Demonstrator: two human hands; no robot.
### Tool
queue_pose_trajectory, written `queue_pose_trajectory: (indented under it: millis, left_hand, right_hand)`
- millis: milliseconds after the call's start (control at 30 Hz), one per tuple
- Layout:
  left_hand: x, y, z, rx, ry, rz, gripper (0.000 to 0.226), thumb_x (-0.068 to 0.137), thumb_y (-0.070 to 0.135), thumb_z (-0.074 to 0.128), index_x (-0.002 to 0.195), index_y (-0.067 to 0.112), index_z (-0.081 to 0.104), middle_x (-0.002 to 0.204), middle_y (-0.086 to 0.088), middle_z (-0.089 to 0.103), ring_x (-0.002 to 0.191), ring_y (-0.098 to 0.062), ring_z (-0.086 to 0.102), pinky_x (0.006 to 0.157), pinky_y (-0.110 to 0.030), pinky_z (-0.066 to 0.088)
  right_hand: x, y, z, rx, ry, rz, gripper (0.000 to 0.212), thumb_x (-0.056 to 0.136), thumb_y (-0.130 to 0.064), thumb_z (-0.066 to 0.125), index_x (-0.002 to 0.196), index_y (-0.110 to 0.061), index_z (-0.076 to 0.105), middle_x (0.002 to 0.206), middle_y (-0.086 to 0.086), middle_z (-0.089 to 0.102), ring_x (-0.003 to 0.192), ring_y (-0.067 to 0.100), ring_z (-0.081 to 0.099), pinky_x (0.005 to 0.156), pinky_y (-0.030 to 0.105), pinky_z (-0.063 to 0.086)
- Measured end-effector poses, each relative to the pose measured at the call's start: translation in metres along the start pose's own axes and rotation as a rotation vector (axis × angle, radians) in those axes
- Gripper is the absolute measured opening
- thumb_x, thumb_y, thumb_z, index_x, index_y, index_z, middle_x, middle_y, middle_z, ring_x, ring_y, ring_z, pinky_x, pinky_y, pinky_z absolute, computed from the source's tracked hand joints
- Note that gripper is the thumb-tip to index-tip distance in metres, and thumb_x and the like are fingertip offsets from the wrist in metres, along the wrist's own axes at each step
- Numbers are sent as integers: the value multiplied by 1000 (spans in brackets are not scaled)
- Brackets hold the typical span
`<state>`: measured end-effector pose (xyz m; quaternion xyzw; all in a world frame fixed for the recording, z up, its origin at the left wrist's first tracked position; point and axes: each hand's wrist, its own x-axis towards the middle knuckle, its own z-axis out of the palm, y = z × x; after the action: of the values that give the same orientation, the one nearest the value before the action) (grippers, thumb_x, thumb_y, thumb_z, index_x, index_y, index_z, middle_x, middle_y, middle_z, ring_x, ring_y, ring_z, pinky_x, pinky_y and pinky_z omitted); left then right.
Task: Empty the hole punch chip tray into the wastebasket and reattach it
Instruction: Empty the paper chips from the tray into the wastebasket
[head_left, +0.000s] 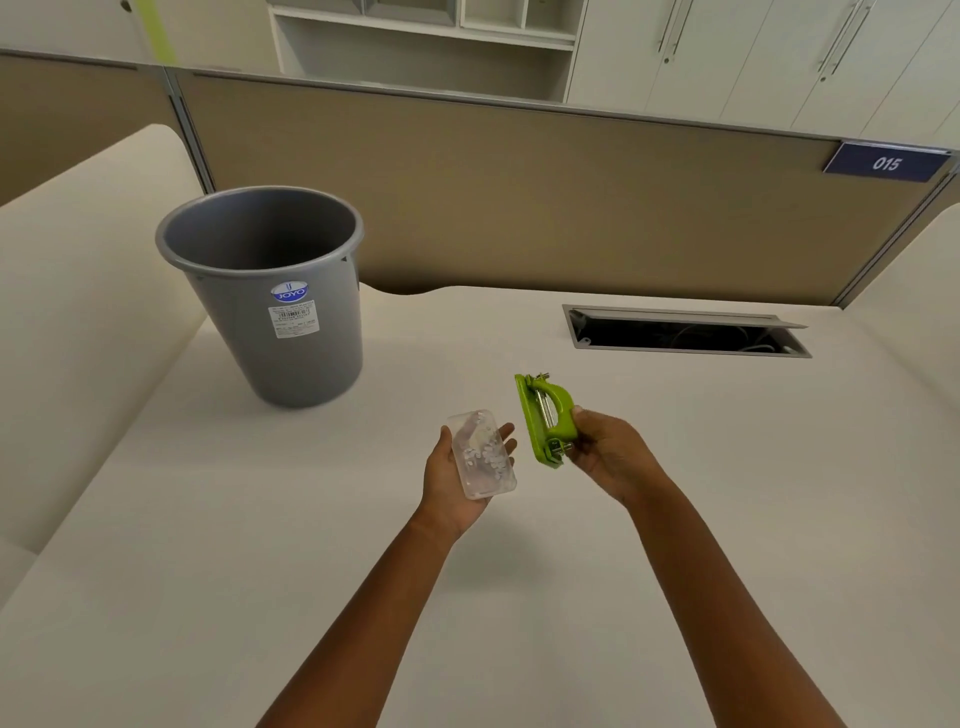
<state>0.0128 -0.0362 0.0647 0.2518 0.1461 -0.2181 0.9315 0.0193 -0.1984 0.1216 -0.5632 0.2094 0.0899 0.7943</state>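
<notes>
My left hand (451, 483) lies palm up above the desk and holds the clear plastic chip tray (483, 453), which has white paper chips in it. The tray is detached from the green hole punch (545, 418), which my right hand (605, 454) grips by its handle side, tilted on edge just right of the tray. A grey wastebasket (270, 291) with a blue sticker and a barcode label stands upright on the desk, far left of both hands, its mouth open upward.
The white desk (675, 519) runs to a beige partition (519, 197) at the back. An open cable hatch (685, 332) is sunk into the desk at the back right. A blue plate reading 015 (885, 164) hangs on the partition.
</notes>
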Motion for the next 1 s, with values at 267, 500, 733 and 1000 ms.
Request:
queue_pose_trajectory:
  millis: [267, 500, 733, 1000]
  left_hand:
    - [3, 3, -9, 39, 25, -22, 58, 98, 44, 19, 141, 8, 33, 95, -15, 68, 95, -25, 56, 82, -32, 43]
    - [7, 6, -14, 55, 42, -35, 58, 98, 44, 20, 141, 7, 33, 98, -16, 65, 93, -24, 56, 80, -32, 45]
    - [11, 4, -15, 61, 53, -35, 56, 98, 42, 21, 139, 6, 37, 80, -14, 74, 92, -25, 57, 78, -32, 45]
    - [11, 4, -12, 73, 57, -46, 56, 99, 40, 20, 139, 5, 35, 75, -13, 75, 91, -24, 56, 79, -32, 44]
  right_hand:
    - [36, 43, -39, -600, 375, -95, 27, 91, -9, 49, 100, 14, 62, 82, 16, 55, 61, 25, 52, 61, 31, 42]
    - [45, 69, -63, -704, 448, -37, 23, 91, -8, 50, 88, 10, 65, 79, 16, 54, 79, 27, 52, 76, 39, 47]
    - [47, 78, -72, -729, 452, 7, 23, 90, -8, 50, 73, 1, 62, 67, 11, 52, 78, 27, 51, 74, 36, 44]
    - [48, 76, -77, -750, 433, 48, 27, 90, -8, 51, 67, 1, 61, 74, 15, 53, 77, 26, 50, 64, 29, 37]
